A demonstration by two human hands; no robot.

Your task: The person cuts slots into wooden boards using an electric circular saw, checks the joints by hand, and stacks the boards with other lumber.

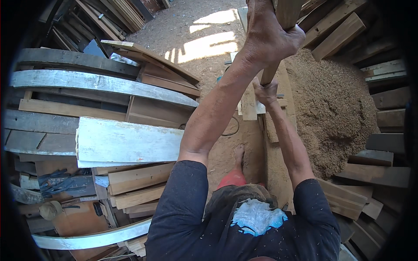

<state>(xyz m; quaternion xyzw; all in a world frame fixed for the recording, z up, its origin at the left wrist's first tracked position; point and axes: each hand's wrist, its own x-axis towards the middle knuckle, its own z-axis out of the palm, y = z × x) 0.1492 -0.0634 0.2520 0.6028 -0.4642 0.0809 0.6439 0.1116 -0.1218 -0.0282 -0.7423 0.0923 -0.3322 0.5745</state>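
My left hand [276, 37] is raised high at the top of the view, its fingers wrapped round a long wooden piece [287, 13]. The piece slants down past my left wrist to my right hand [266, 91], which is closed round its lower part. Its upper end runs out of view. Beneath my hands, a short pale board [249, 104] and a narrow wooden bench or beam [281, 161] lie over the sawdusty ground. Some small things near my right hand are too covered to make out.
A large heap of sawdust [335, 104] lies to the right, ringed by stacked timber [370, 172]. On the left are piled planks, including a white-painted board [130, 141] and a long white strip [104, 85]. My bare foot [239, 153] stands on the dirt floor beside the bench.
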